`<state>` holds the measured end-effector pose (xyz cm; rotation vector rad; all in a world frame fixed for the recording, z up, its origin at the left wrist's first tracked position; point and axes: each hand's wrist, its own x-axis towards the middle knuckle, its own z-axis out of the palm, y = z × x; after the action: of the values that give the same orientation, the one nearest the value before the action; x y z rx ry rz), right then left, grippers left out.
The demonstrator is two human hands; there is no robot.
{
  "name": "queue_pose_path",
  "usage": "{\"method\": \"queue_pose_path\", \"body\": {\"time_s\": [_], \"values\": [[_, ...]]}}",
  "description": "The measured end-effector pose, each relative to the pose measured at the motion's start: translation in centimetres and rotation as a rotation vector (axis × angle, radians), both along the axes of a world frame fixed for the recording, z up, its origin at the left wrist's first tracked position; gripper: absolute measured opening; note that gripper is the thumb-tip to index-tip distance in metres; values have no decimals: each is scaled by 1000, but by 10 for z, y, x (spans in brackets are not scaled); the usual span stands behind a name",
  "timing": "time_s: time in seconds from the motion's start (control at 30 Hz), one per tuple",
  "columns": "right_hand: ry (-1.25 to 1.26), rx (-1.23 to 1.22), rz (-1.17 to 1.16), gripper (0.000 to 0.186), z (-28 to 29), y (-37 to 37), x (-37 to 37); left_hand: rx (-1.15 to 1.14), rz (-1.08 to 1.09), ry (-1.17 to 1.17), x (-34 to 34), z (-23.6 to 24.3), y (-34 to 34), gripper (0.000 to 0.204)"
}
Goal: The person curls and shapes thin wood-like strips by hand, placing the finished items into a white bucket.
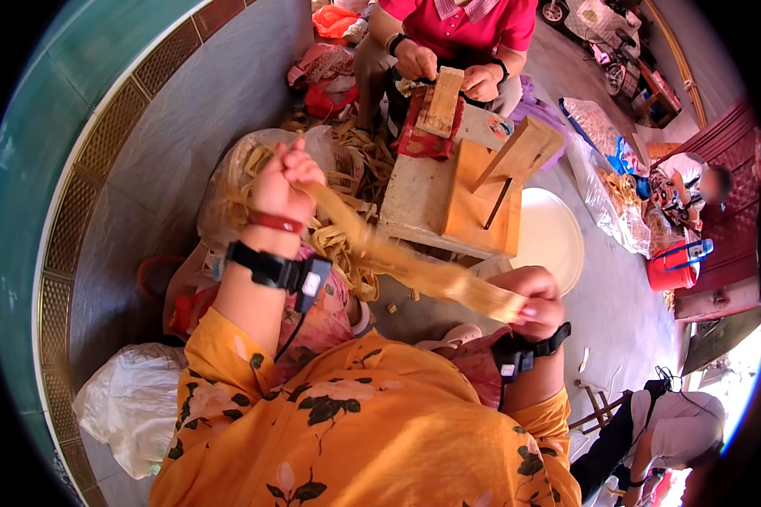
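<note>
Strip (427, 277) stretches between left hand (289, 179) and right hand (534, 297), this side of worktop (406, 203). Each grip clamped near one end. Probably best: light, even tension, strip flat, wrists steady.

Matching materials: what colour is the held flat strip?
The long flat strip is yellowish tan; head view.

A small bench (406, 203) bears a wooden board (472, 215) with a slanted block (518, 152) on it, and a red cloth (413, 144) beneath another block (444, 101). Loose yellowish strips (361, 283) lie on the grey floor (621, 325).
</note>
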<state>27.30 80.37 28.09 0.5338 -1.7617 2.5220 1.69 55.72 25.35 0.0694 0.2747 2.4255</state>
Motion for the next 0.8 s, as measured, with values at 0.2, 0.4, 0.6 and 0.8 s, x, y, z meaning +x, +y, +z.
{"method": "queue_pose_path", "body": {"time_s": [0.2, 0.4, 0.6, 0.8], "values": [[-271, -137, -275, 47, -42, -41, -6, -629, -341, 897, 139, 5, 48, 20], [-470, -74, -267, 28, -33, -66, -9, -667, -454, 1491, 173, -56, 51, 30], [-247, -133, -72, 36, -2, -40, 19, -60, -207, 191, 118, -4, 34, 53], [-572, 356, -197, 21, -78, -27, 14, 126, 223, 206, 29, 46, -6, 14]]}}
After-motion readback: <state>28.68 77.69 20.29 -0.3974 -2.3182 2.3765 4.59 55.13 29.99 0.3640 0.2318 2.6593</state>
